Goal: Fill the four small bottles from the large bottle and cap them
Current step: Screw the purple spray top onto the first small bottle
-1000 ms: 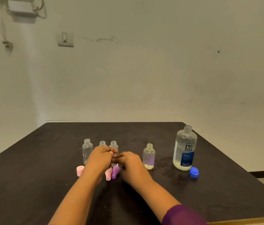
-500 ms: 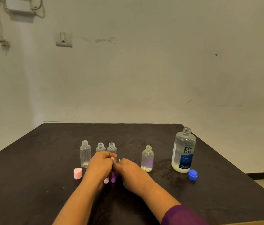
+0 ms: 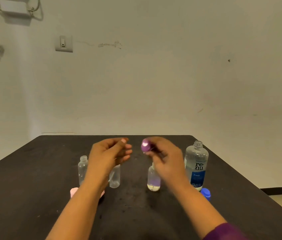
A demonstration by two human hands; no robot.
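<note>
Above the table (image 3: 33, 196), right hand (image 3: 164, 158) fingers pinching purple cap (image 3: 145, 146); left hand (image 3: 109, 155) loosely curled, empty.

Matt black table top (image 3: 33, 196), faintly speckled. Clear smooth plastic on large bottle (image 3: 196, 158), threaded neck, glossy blue-and-white label. Same clear plastic on small bottles (image 3: 82, 168). Glossy purple plastic cap (image 3: 145, 146) in right hand (image 3: 164, 158). Matt pink cap (image 3: 74, 191). Ribbed blue plastic cap (image 3: 205, 193). Matt painted wall (image 3: 154, 75), scuffed. Purple cloth sleeve (image 3: 226, 232).

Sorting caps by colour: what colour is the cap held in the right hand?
Purple. The cap in the right hand shows in the head view.
</note>
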